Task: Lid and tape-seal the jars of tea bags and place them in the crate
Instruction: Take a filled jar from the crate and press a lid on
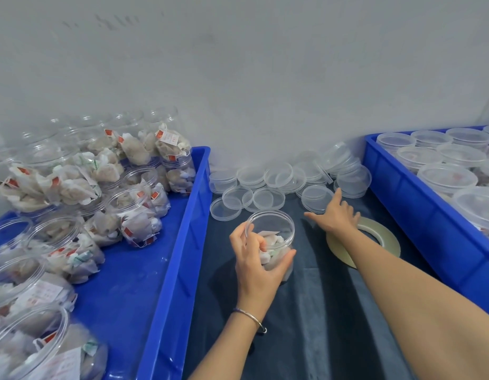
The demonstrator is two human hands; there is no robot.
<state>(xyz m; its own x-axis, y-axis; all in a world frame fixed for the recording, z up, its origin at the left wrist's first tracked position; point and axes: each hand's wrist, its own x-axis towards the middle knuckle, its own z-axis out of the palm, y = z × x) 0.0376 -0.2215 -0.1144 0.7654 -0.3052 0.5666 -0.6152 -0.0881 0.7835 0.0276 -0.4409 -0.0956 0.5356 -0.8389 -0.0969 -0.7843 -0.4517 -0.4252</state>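
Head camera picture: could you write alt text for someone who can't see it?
A person's left hand grips an open jar of tea bags on a dark cloth while the right hand reaches toward loose clear lids, over a tape roll. Blue crates flank them: unlidded jars left, lidded jars right.

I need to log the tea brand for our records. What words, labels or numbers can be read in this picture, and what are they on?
No text here can be read.
Red and white tags on the tea bags in the left crate: print too small and blurred.
Paper label in a near left jar: faint reddish print, unreadable.
Jar held by the left hand: white slip, no legible print.
Lids, tape roll: no markings visible.
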